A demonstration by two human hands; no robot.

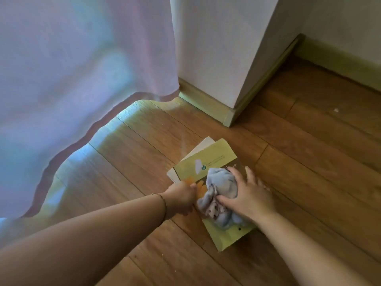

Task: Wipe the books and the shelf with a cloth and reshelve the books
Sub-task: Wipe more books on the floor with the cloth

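Low in the frame, right of centre, your right hand lay on the bunched cloth, thumb and fingers curled round it, pressing it onto the green book. That book lay flat on the floor with a paler book under it, only its corners showing at the upper left edge. Your left hand gripped the green book's left edge, fingers curled, steadying it.

Judging from that hold, the book could have skidded on the smooth floor if the wipe pushed harder than the left hand held. The cover could have creased too, since the cloth was bunched thick and pressed on one spot. The lower book would have stayed dusty if you wiped only the top one.

Across the upper left of the frame hung a curtain, its hem close to the floor but well apart from the books. At upper centre a wall corner with its skirting stood near the books. No shelf was in view, so nothing showed where the books would go back.
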